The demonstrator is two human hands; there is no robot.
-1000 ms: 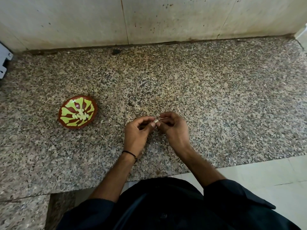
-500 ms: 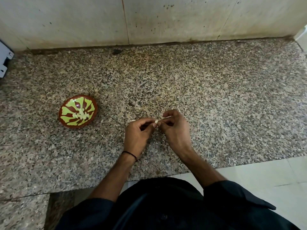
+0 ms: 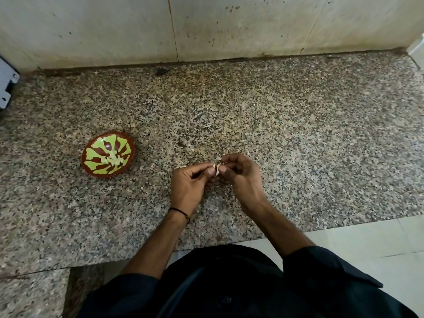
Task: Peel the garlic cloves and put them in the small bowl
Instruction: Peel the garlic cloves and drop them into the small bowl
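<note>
A small pale garlic clove (image 3: 216, 169) is pinched between the fingertips of both hands over the speckled granite counter (image 3: 298, 138). My left hand (image 3: 189, 187) grips it from the left, with a black thread on the wrist. My right hand (image 3: 241, 177) grips it from the right, and a thin flake of skin (image 3: 219, 158) sticks up above its fingers. The small bowl (image 3: 108, 154), red-brown with yellow-green markings, sits on the counter to the left of my hands and holds several pale peeled cloves (image 3: 113, 159).
A stained tiled wall (image 3: 206, 28) closes the back of the counter. A white and dark object (image 3: 6, 86) juts in at the left edge. The counter's front edge runs just below my wrists, with pale floor tiles (image 3: 367, 244) at the right. Skin scraps lie near my hands.
Both hands stay together on the clove; the fingers have shifted slightly and a flake of skin now sticks up above the right fingers. The bowl has not moved.
</note>
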